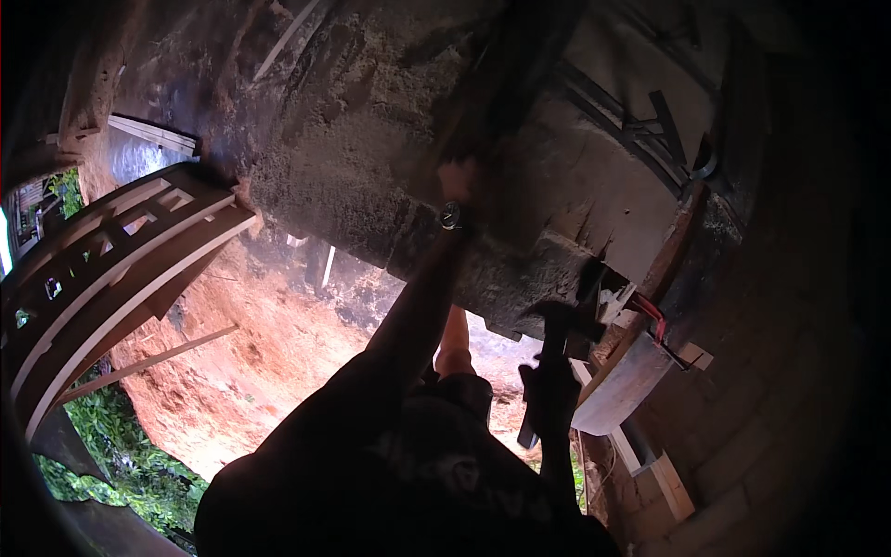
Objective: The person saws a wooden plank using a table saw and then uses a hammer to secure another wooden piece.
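Note:
My left hand (pixel 457 174), below a wristwatch, reaches onto a dark, rough surface (pixel 343 158); its fingers are lost in shadow, so their grip is unclear. To the lower right, my right hand (pixel 548 395) is in dark silhouette, closed around a hammer (pixel 557 339) whose head is raised near the surface's front edge. Beside the hammer stands a wooden block (pixel 626 381) with a red-handled tool (pixel 654 316) at its top.
Several dark strips (pixel 640 130) lie at upper right. A curved wooden frame (pixel 130 288) fills the left side, with green plants (pixel 111 483) beyond. Reddish earth (pixel 213 371) shows below the surface, loose boards (pixel 668 483) at lower right.

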### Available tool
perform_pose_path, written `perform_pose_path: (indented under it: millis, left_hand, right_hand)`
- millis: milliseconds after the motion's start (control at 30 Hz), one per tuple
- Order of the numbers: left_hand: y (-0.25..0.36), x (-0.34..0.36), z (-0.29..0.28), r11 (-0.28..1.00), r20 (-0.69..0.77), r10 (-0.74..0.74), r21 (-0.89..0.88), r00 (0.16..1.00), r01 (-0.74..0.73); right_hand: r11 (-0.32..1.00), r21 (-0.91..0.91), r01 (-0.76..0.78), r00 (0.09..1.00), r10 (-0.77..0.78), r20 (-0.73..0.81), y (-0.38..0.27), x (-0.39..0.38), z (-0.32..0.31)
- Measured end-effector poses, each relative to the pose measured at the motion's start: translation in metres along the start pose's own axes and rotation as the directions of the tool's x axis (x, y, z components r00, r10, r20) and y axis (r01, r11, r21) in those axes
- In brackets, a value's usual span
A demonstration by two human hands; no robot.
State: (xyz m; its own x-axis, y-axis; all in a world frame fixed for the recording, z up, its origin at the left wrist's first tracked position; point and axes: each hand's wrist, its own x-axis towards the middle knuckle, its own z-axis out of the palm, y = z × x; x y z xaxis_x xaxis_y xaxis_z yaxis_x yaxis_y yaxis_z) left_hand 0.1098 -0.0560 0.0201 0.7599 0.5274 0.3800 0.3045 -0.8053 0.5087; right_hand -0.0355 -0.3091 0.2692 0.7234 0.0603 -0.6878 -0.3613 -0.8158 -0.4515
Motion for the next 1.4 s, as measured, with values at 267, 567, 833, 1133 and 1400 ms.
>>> perform_pose_path:
  millis: [267, 567, 833, 1133, 1400]
  left_hand:
    - [0.014, 0.025, -0.034, 0.986, 0.096, -0.11, -0.114, 0.989, 0.121]
    - [0.002, 0.015, -0.028, 0.979, 0.261, -0.106, -0.144, 0.96, 0.147]
    - [0.018, 0.031, -0.045, 0.94, 0.27, -0.189, -0.23, 0.944, 0.254]
    - [0.013, 0.017, -0.038, 0.99, 0.008, -0.079, -0.115, 0.997, 0.079]
    - [0.016, 0.017, -0.047, 0.996, -0.075, -0.056, -0.074, 0.996, 0.05]
  right_hand:
    - [0.906, 0.35, 0.239, 0.969, -0.201, -0.142, -0.076, 0.118, -0.014]
    - [0.907, 0.16, 0.39, 0.917, -0.366, -0.161, -0.171, 0.11, -0.007]
    - [0.853, -0.318, 0.414, 0.853, -0.485, -0.192, -0.19, 0.135, -0.008]
    - [0.888, -0.249, 0.386, 0.886, -0.432, -0.167, -0.194, 0.131, -0.01]
    - [0.889, -0.17, 0.425, 0.86, -0.455, -0.233, -0.179, 0.139, 0.009]
